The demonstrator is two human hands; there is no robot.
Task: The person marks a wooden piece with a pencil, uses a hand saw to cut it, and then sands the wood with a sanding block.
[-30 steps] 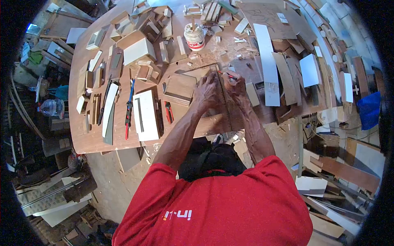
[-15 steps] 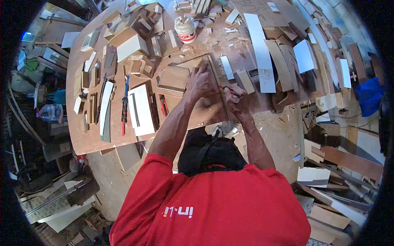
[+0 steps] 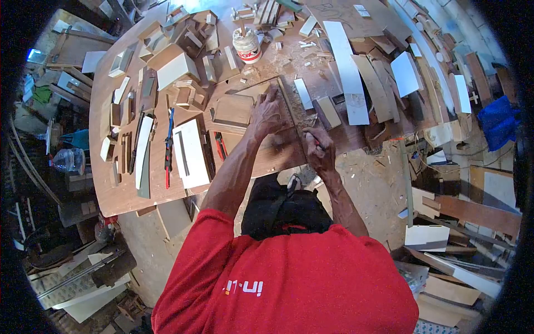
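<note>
My left hand (image 3: 268,114) lies over a thin brown wooden panel (image 3: 278,147) near the table's front edge, its fingers stretched forward and pressing down. A dark, narrow strip (image 3: 290,106) runs along the panel's right side, just right of those fingers. My right hand (image 3: 319,146) is closed round a slim, reddish pencil-like tool (image 3: 320,148), beside the strip's near end; its tip is hard to make out. Left of my left hand rests a shallow wooden piece with a raised rim (image 3: 232,108).
A white tub with red lettering (image 3: 247,49) stands beyond the panel. Box-shaped wooden pieces (image 3: 178,69) and a blue-and-red bar tool (image 3: 169,145) lie left. White boards (image 3: 347,72) and offcuts lie right. Scraps cover the floor at both sides.
My right hand has drawn back slightly toward me along the strip, and the tool it holds has turned. My left hand stays pressed in nearly the same place.
</note>
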